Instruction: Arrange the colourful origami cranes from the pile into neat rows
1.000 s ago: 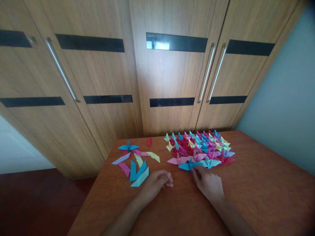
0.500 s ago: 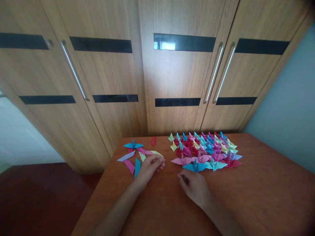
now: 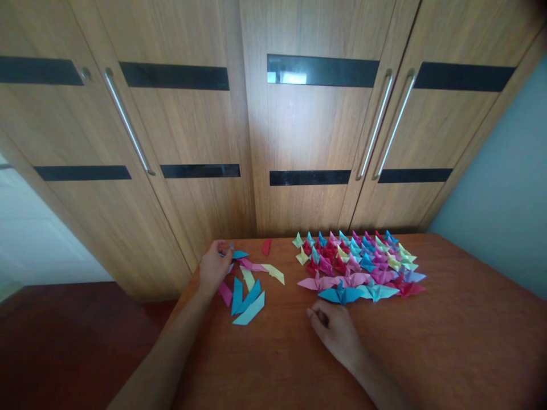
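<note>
My left hand [image 3: 213, 265] is at the far left of the table, its fingers closed around the middle of a blue paper crane [image 3: 240, 255]; one wing shows to the right of the fingertips. Loose folded paper strips lie below and beside that hand: a yellow strip [image 3: 274, 273], a blue strip [image 3: 237, 294] and a light-blue strip [image 3: 249, 309] among them. My right hand [image 3: 335, 324] rests on the table with curled fingers and nothing visible in them. Just beyond it sits another blue paper crane [image 3: 341, 293] at the front of the crane rows.
Several rows of colourful paper cranes [image 3: 376, 276] cover the back right of the wooden table [image 3: 273, 364]. A small red folded paper [image 3: 266, 246] lies near the back edge. Behind the table stands a wooden wardrobe [image 3: 299, 131] with metal handles.
My left hand has moved left and away from me, from beside the yellow strip to the blue crane. Strips it covered now show. My right hand has barely moved.
</note>
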Tool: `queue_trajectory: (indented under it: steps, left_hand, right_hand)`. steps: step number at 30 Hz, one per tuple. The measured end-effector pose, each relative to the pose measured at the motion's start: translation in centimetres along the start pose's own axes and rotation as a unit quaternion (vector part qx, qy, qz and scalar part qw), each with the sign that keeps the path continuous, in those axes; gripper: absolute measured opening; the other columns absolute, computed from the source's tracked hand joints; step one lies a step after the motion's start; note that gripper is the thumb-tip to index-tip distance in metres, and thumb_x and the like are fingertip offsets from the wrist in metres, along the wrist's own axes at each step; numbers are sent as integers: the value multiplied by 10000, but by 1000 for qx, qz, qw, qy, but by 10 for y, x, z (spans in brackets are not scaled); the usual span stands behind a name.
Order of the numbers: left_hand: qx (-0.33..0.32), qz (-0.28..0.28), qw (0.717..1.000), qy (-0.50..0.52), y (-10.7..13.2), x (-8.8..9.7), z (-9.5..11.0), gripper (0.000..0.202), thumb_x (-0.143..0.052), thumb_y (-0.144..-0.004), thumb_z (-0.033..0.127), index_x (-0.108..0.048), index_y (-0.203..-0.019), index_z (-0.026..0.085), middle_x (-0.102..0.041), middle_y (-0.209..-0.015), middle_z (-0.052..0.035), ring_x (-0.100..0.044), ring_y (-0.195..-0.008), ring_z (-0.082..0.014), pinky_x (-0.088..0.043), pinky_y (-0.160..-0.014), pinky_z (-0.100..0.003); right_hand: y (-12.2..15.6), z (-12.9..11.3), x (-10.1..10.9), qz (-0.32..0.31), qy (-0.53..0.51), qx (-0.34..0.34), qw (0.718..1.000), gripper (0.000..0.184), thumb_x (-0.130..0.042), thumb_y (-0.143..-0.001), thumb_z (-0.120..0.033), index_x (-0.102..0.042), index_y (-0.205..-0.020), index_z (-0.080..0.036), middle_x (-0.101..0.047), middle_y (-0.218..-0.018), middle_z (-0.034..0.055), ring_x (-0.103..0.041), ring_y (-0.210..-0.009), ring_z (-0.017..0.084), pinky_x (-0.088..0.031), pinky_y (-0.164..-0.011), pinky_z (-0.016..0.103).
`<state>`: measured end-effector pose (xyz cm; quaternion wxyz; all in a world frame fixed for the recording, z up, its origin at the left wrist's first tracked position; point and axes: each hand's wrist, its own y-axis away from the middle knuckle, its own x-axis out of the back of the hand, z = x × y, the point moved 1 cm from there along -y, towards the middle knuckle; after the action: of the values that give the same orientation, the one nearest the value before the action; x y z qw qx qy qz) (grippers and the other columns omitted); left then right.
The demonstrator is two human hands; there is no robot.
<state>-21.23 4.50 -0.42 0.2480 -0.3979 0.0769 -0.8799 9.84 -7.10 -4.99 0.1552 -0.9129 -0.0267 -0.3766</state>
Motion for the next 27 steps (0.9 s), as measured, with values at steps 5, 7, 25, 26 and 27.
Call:
queue_trajectory:
  steps: [5, 7, 25, 26, 27]
  left_hand:
    - [-27, -15, 997, -72, 0, -8, -5, 276, -534, -791, 404, -615, -967, 207, -673, -824, -47, -626, -816, -232, -427, -667, -284]
    - [-32, -14, 995, -89, 0, -9, -6, 263, -529, -794, 401, -633, -938, 207, -683, -823, -52, -630, -808, -234, -426, -654, -283]
    - [-214, -24, 971, 106, 57, 20, 78, 200, -511, -843, 330, -659, -859, 197, -646, -833, -22, -596, -714, -142, -458, -625, -237]
    - [-232, -55, 965, 111, 72, 18, 87, 178, -513, -845, 305, -656, -849, 199, -644, -806, -17, -590, -690, -137, -454, -616, -237]
    - [-246, -73, 960, 110, 86, 16, 93, 158, -513, -846, 275, -653, -838, 202, -644, -785, -14, -584, -679, -135, -451, -615, -239]
  right_hand:
    - [1, -1, 0, -6, -1, -4, 1000, 268, -456, -852, -313, -492, -611, -201, -496, -539, -35, -470, -516, 115, -288, -519, 233]
    - [1, -2, 1, -8, -2, -5, 1000, 271, -459, -852, -314, -494, -608, -200, -496, -538, -35, -471, -516, 114, -288, -517, 233]
    - [4, -8, 8, -9, -134, -8, 991, 305, -462, -870, -373, -535, -642, -185, -489, -554, -29, -469, -534, 113, -313, -521, 226]
    - [5, -8, 10, -13, -173, -13, 985, 316, -444, -881, -393, -552, -670, -183, -499, -564, -25, -476, -535, 114, -324, -522, 225]
    - [6, -8, 11, -18, -215, -19, 976, 329, -422, -891, -412, -567, -707, -182, -514, -583, -20, -485, -539, 115, -336, -521, 224]
